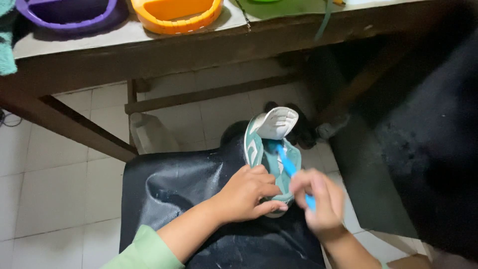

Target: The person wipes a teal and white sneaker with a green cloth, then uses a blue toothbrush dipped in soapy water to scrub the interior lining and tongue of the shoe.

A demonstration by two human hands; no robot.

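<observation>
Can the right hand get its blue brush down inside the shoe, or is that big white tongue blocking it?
Probably yes. The white tongue is folded up and away, leaving the shoe open, and the blue brush in the right hand already pokes inside. The left hand grips the shoe's side.
</observation>
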